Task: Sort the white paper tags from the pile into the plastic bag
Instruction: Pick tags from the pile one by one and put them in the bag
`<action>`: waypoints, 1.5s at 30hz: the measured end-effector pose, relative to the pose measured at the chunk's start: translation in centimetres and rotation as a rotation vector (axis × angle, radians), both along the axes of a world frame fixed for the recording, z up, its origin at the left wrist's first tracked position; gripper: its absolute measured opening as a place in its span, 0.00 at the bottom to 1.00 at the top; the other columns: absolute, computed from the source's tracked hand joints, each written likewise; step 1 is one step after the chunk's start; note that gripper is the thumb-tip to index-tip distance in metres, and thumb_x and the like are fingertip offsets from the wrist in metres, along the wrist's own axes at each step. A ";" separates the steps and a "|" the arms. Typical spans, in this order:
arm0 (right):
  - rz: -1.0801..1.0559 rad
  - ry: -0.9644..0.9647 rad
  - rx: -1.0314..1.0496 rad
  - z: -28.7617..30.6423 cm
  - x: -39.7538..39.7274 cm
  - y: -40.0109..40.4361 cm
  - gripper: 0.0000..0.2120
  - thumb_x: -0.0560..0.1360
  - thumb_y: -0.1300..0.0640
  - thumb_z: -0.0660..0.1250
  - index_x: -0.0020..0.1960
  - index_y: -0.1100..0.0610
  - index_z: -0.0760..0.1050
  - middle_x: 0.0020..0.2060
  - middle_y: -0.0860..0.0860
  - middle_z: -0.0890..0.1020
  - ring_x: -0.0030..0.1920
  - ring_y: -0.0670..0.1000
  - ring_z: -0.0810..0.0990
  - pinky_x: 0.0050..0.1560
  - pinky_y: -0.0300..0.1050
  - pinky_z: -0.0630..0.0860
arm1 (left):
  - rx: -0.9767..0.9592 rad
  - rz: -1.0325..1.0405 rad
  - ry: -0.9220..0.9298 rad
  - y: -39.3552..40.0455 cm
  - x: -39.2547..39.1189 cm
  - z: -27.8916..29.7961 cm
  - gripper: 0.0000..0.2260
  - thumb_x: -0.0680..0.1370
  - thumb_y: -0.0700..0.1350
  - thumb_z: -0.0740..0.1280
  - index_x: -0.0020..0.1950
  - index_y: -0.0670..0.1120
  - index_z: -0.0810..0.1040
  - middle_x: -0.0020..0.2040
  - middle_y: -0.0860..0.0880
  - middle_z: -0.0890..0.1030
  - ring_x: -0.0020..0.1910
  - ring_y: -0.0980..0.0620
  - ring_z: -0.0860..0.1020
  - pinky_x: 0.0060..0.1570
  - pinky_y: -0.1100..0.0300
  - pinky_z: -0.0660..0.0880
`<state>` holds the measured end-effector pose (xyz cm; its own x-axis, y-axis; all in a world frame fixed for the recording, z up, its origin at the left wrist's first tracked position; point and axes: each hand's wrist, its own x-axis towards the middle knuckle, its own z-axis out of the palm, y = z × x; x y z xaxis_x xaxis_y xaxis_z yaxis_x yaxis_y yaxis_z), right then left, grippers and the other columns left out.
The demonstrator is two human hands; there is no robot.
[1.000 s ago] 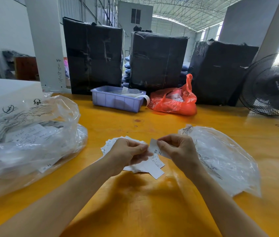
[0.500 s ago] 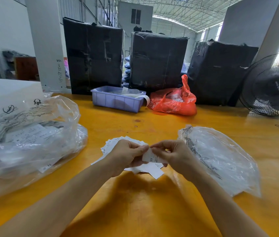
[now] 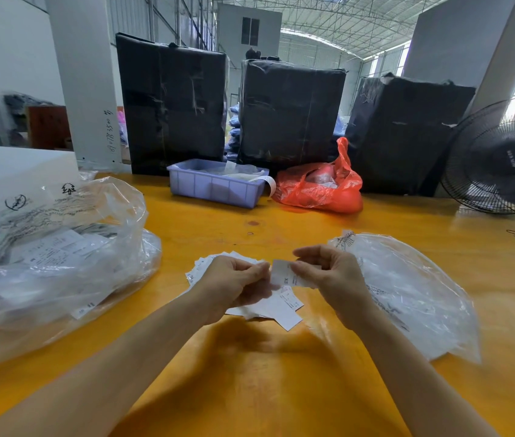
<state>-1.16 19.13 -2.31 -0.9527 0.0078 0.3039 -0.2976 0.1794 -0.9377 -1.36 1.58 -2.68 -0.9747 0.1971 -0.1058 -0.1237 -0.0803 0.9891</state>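
Note:
A pile of white paper tags (image 3: 281,307) lies on the yellow table, partly hidden under my hands. My left hand (image 3: 234,283) hovers over the pile with fingers curled; its fingertips touch the left edge of a single white tag (image 3: 283,274). My right hand (image 3: 328,275) pinches that tag's right side between thumb and fingers. A clear plastic bag (image 3: 407,294) lies flat just right of my right hand, partly under the wrist.
A large crumpled clear bag with printed papers (image 3: 54,257) fills the left of the yellow table (image 3: 281,389). At the back stand a lilac plastic bin (image 3: 215,184), a red plastic bag (image 3: 322,187), black wrapped bales (image 3: 291,111) and a black fan (image 3: 502,159).
The hands closed together over the pile, then drew slightly apart. My right hand has lifted the single tag a little up and to the right.

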 end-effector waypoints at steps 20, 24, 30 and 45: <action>-0.053 0.211 0.241 -0.3 0.2 -0.1 0.08 0.71 0.63 0.73 0.45 0.51 0.81 0.38 0.49 0.84 0.39 0.50 0.82 0.39 0.46 0.80 | 0.004 -0.033 0.015 -0.3 -0.3 -0.2 0.04 0.73 0.40 0.71 0.42 0.40 0.83 0.40 0.44 0.85 0.33 0.55 0.82 0.34 0.66 0.79; -0.055 0.227 0.285 -0.3 0.2 -0.1 0.08 0.71 0.63 0.73 0.43 0.50 0.81 0.38 0.49 0.84 0.38 0.51 0.82 0.39 0.49 0.80 | 0.013 -0.055 0.003 -0.2 -0.2 -0.1 0.04 0.73 0.39 0.71 0.43 0.39 0.83 0.39 0.43 0.85 0.32 0.55 0.82 0.32 0.66 0.78; 0.031 0.176 0.330 -0.3 0.3 -0.2 0.08 0.71 0.63 0.73 0.43 0.51 0.82 0.37 0.52 0.84 0.39 0.57 0.82 0.39 0.54 0.78 | -0.042 -0.048 0.015 -0.1 -0.3 -0.3 0.03 0.74 0.39 0.70 0.41 0.40 0.83 0.35 0.43 0.84 0.32 0.53 0.82 0.34 0.65 0.80; 0.002 0.178 0.324 -0.3 0.3 -0.1 0.06 0.71 0.65 0.72 0.46 0.56 0.83 0.39 0.50 0.84 0.42 0.51 0.83 0.42 0.48 0.80 | -0.163 -0.117 0.101 0.0 0.2 0.0 0.13 0.78 0.47 0.64 0.42 0.41 0.82 0.39 0.43 0.85 0.32 0.52 0.83 0.29 0.66 0.76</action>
<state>-0.86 19.02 -2.57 -0.8847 -0.1181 0.4509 -0.4514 0.4575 -0.7661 -1.17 1.63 -2.71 -0.9535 0.2974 -0.0490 -0.0228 0.0910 0.9956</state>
